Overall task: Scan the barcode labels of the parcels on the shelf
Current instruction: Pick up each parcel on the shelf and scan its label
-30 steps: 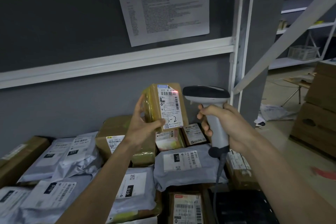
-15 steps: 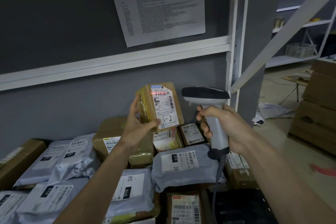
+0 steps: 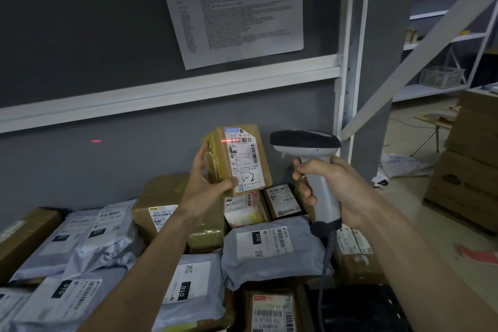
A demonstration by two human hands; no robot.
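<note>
Left hand (image 3: 204, 183) holds a small brown box (image 3: 237, 156) upright at centre frame, thumb across the lower front edge, fingers wrapped round the taped left side – its grip is snug on the box. The white label (image 3: 244, 159) faces the camera, "3-2" handwritten near its bottom. Right hand (image 3: 331, 186) is wrapped round the handle of the scanner (image 3: 310, 153), just right of the box; its grip is full on the handle, and the trigger finger is hard to make out.

Risk one – aim. The red scan line (image 3: 225, 141) sits at the left edge of the top barcode, and a second red spot (image 3: 96, 141) lands on the grey wall (image 3: 80, 164) at left of frame. So part of the beam seems to spill past the box; likely a partial read or no read if the line does not cover the whole barcode.

Risk two: the label carries several barcodes, so the scanner could pick the wrong one.

Risk three: glossy tape on the left side may glare.

Risk four: the cable (image 3: 323, 264) hangs down over the pile of parcels (image 3: 269, 248) on the shelf in the lower half of the frame – it could snag or drag one. Many parcels there look alike, so a scanned box put back among them could be missed or scanned twice.
</note>
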